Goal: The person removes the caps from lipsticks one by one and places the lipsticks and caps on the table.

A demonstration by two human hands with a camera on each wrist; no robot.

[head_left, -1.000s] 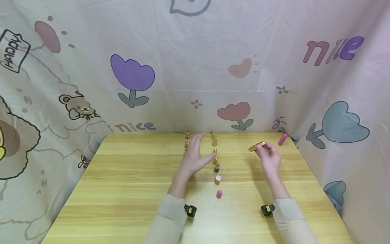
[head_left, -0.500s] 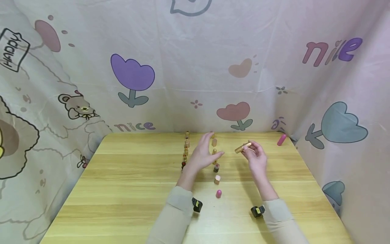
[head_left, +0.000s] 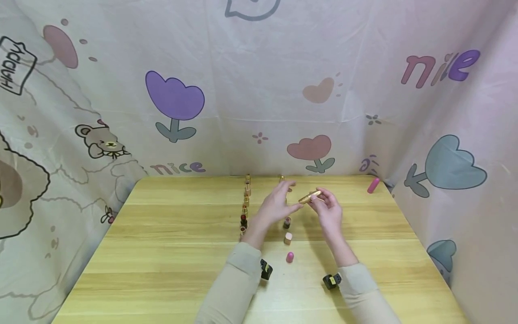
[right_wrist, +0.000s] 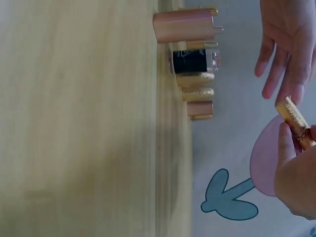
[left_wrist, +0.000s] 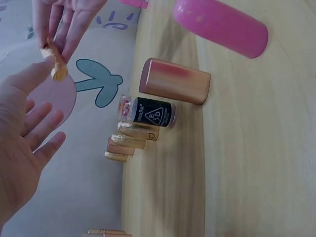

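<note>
My right hand pinches a gold lipstick with a textured case and holds it tilted above the table. Close to its far end is my left hand, fingers spread; the thumb meets or nearly meets the tube, and I cannot tell which. In the left wrist view the lipstick appears end-on by that thumb. Below the hands stands a row of caps: a pink cap, a rose-gold cap, a black-labelled clear one and gold ones. The left hand hides part of this row in the head view.
Left of the caps runs a second row of uncapped lipsticks, among them a dark one with a red tip. A pink tube lies at the table's back right corner. A printed cloth hangs behind the wooden table.
The right hand has moved left with the gold lipstick. My left hand has shifted right, so the two hands now nearly meet, and more of the left lipstick row shows.
</note>
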